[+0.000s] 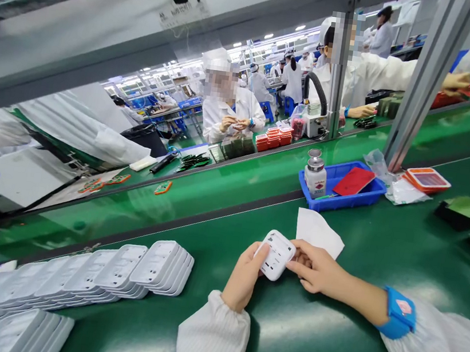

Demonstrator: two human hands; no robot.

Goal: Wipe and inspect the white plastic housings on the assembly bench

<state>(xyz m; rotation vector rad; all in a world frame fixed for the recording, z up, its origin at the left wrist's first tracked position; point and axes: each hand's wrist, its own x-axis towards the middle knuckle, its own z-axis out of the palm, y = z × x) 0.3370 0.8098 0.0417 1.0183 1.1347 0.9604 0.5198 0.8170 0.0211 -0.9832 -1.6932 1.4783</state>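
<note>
Both my hands hold one small white plastic housing (277,255) with rounded corners and slots, just above the green belt. My left hand (244,275) grips its left side with the thumb on the face. My right hand (319,268) pinches its right edge; a blue wrist strap (399,313) sits on that wrist. A white wipe (318,231) lies on the belt right behind the housing.
Overlapping rows of white housings (74,279) lie at the left on the green belt (325,349). A blue tray (366,194) holds a pump bottle (315,175) and a red card (354,181). Other workers in white sit across the line. A metal post (421,79) stands at right.
</note>
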